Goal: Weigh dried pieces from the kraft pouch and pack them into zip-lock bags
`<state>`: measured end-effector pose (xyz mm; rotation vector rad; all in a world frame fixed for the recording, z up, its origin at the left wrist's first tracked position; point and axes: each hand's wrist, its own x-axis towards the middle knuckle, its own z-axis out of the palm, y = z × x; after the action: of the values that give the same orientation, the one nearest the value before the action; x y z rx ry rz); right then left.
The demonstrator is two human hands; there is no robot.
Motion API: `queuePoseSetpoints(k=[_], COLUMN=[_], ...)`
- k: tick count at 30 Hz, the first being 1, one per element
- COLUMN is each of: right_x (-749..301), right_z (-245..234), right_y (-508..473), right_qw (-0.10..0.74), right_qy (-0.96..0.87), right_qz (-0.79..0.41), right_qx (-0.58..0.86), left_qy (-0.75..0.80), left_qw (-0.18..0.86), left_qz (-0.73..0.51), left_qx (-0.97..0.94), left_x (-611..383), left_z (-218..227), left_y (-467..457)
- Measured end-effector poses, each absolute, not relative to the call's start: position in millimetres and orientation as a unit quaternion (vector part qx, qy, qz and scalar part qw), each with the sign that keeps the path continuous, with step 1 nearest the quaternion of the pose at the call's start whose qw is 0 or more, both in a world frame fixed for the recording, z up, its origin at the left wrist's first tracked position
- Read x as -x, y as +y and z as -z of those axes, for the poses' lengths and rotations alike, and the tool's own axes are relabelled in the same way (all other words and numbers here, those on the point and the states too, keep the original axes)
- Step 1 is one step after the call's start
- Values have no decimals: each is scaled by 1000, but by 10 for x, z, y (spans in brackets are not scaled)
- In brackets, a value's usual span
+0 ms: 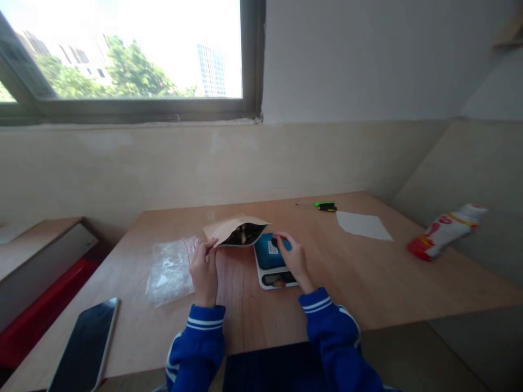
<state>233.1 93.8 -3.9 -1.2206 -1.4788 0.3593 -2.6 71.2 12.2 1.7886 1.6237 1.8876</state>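
Note:
A brown paper pouch [229,226] with a dark lining is tilted with its mouth gaping toward me, and some pale pieces show inside. My left hand [204,269] pinches the pouch at its near left corner. To its right lies a small white digital scale [267,282] with a blue top [267,258] that bears a white label. Over that blue top is my right hand [295,258], fingertips closed on a small dark piece [274,242] whose kind is too small to make out. Whether the piece touches the scale, I cannot tell.
Clear zip bags [169,272] lie left of my left hand. A phone [87,343] rests at the table's near left edge. Farther back are two screwdrivers [326,206] and a white paper sheet [363,225]. A red-and-white bottle [445,231] is at the right.

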Motion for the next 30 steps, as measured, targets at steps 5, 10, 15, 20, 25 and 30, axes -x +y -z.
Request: queuePoseSetpoints(k=[5,10,15,20,25,30], right_x=[-2365,-2448,-2443,-2337,-2281,-2090], right_z=[106,9,-87,-264,-196,291], right_y=[983,815,519,-49,-723,-1135], right_qw=[550,518,457,356,39,-102], right_qy=[-641,-681,-718,-737,-771,-761], right_qz=[-178,-174,-230,-352,-502,-323], right_qx=[505,487,472,453,389,554], left_qy=[530,539,527,525,527,518], left_qw=[29,40,52,60,69,72], left_qz=[-627,-622,-620,-613,-607,-612], left_qx=[-570,-567,-579,-588,-591,-593], left_x=[9,52,84,104,114,100], left_z=[-113,-70,-57,-71,-89,-102], left_y=[711,716,692,658,647,628])
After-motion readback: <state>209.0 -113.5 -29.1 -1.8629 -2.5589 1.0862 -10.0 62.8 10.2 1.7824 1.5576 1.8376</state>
